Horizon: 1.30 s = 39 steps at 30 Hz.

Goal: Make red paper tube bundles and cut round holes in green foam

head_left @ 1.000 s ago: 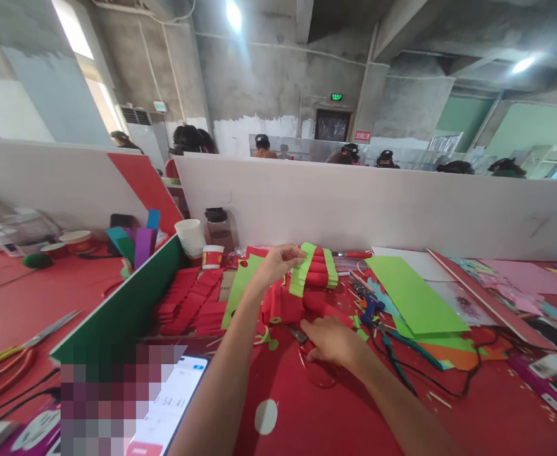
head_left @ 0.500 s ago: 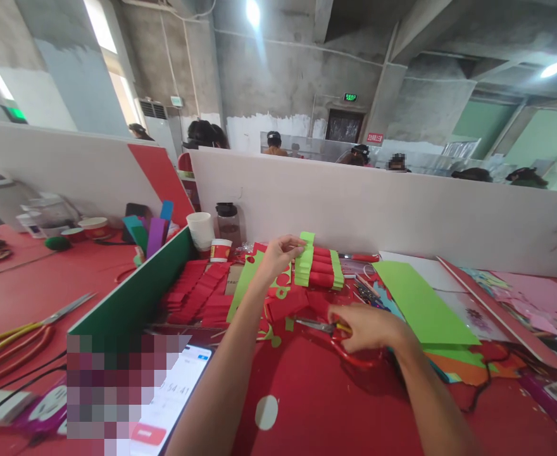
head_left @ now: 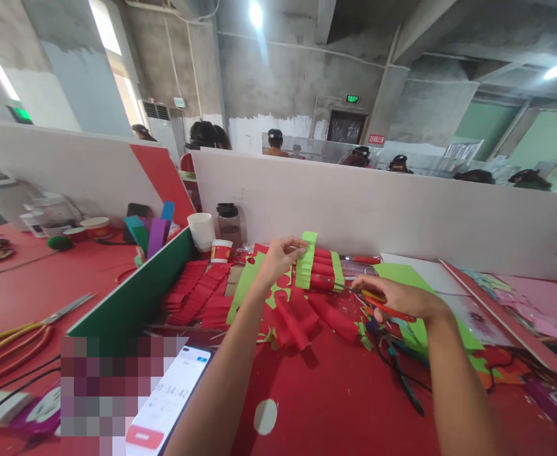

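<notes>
Scissors (head_left: 395,310) sat gripped in the person's right hand (head_left: 404,296), their tips near the lower right corner of a bundle of red rolls (head_left: 323,261); whether the blades were parted could not be told. The left hand (head_left: 278,258) had thumb and fingers closed in a pinch on a green strip (head_left: 306,272) at the bundle's left end. The bundle lay on the red table (head_left: 326,392), between the hands, toward the white partition (head_left: 354,202).

By its look, several rolls were done and lined up, with another green strip (head_left: 338,272) running down the right end. The left strip's upper tip stuck out past the rolls, so that end seemed unfinished. Loose red paper (head_left: 295,323) lay curled just in front, judged not yet joined on.

Farther left, a pile of red pieces (head_left: 195,291) rested beside a holed green sheet (head_left: 245,288), apparently stock left to use. Right of the bundle lay a larger green sheet (head_left: 402,273), with pliers (head_left: 404,380) nearer the person.
</notes>
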Available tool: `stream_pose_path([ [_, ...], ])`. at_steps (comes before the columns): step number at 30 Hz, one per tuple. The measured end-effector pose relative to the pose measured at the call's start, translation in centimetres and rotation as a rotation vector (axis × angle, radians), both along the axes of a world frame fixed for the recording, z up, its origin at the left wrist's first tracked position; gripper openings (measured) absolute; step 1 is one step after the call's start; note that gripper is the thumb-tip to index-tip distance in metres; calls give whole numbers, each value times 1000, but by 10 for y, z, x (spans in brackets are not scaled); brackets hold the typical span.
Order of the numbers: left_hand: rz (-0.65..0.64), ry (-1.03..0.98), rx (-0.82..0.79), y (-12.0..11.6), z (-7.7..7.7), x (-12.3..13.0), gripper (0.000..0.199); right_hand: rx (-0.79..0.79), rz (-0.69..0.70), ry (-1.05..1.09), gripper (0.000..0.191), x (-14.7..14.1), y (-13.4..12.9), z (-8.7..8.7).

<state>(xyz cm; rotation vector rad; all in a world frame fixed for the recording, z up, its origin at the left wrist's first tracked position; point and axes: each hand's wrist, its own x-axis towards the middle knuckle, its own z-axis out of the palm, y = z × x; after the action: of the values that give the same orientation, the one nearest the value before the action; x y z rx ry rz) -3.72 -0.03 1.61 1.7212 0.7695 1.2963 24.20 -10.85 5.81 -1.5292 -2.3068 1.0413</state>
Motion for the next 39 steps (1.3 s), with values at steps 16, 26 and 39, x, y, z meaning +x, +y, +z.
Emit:
stream_pose_path([
  [16,-189,215,43,-13,10,-3,32,96,-44,50,58,0,18,1],
  [26,-220,259,10,-16,9,2,37,99,-116,7,41,-7,20,1],
  [39,-238,280,-3,-17,12,7,39,-29,-164,155,60,-11,20,-3],
])
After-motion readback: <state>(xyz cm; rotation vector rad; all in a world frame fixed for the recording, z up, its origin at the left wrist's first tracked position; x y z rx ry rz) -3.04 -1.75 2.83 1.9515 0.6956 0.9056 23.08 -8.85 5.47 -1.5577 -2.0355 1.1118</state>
